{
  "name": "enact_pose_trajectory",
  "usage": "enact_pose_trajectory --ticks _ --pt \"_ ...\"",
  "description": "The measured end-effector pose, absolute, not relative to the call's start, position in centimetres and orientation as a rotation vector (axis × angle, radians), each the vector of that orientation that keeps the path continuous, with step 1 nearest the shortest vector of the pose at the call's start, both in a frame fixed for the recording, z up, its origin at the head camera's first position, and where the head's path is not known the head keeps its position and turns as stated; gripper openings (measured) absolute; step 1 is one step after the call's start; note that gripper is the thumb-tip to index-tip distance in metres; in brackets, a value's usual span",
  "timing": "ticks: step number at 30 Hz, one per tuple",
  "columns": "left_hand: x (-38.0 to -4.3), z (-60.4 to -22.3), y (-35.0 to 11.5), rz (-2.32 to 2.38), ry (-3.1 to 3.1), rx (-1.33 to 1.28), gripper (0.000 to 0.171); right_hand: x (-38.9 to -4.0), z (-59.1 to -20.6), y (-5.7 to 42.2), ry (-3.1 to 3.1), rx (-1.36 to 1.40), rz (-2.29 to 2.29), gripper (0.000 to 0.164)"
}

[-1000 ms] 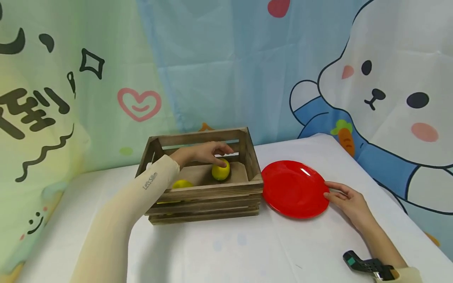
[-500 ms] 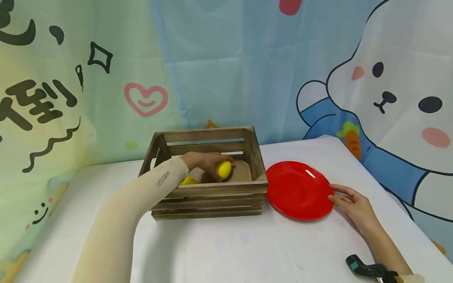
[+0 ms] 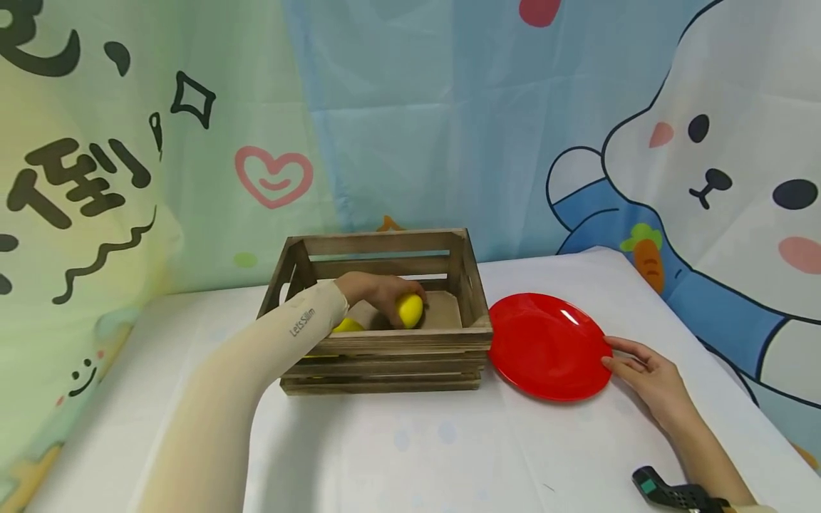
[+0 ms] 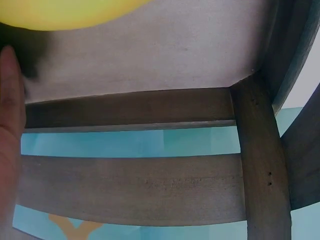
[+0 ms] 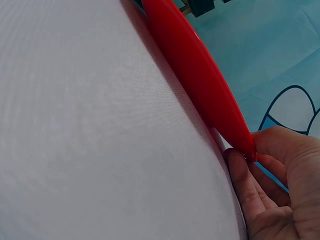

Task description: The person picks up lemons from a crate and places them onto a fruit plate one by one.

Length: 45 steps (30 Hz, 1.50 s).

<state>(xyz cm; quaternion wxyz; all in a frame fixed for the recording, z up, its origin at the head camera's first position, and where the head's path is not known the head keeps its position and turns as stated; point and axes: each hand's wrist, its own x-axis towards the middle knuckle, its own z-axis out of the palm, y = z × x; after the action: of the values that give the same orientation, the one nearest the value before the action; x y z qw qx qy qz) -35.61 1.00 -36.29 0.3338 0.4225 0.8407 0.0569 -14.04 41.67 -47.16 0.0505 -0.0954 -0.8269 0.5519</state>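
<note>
Inside the slatted wooden crate [image 3: 391, 365], my left hand [image 3: 383, 293] curls its fingers round a smooth yellow lemon [image 3: 410, 311]. Part of the lemon [image 4: 70, 12] fills the upper left of the left wrist view, with one finger beside it. A second yellow lemon [image 3: 348, 325] lies in the crate under my left wrist, mostly hidden by the forearm and front wall. To the right of the crate is a round red plate [image 3: 550, 349]. My right hand [image 3: 651, 377] pinches its right rim between thumb and fingers; the right wrist view shows the plate's rim [image 5: 210, 85] held edge-on.
A white cloth covers the table [image 3: 410, 449]. Behind it hangs a printed curtain [image 3: 410, 142], close to the crate's back wall. The plate's left rim sits right beside the crate. A black strap device [image 3: 676, 491] is on my right wrist.
My left hand has lowered into the crate and closed its fingers round the lemon, which looks slightly turned. The right hand keeps its hold on the plate. The head view has shifted slightly left.
</note>
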Motion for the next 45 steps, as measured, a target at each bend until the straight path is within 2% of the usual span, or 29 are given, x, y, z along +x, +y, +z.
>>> enact_pose_trajectory --ticks 23,36,45 --pt "-35.9 -34.0 1.7 0.359 2.152 1.060 0.068 -13.7 -46.8 41.9 -2.508 -0.244 1.637 0.051" --pt "-36.3 -33.0 0.9 0.497 2.183 1.197 0.065 -14.2 -46.8 41.5 -2.522 -0.219 1.612 0.058" --pt "-35.7 -31.5 0.9 0.557 2.273 1.219 0.073 -13.5 -47.0 41.7 -2.540 -0.263 1.610 0.061"
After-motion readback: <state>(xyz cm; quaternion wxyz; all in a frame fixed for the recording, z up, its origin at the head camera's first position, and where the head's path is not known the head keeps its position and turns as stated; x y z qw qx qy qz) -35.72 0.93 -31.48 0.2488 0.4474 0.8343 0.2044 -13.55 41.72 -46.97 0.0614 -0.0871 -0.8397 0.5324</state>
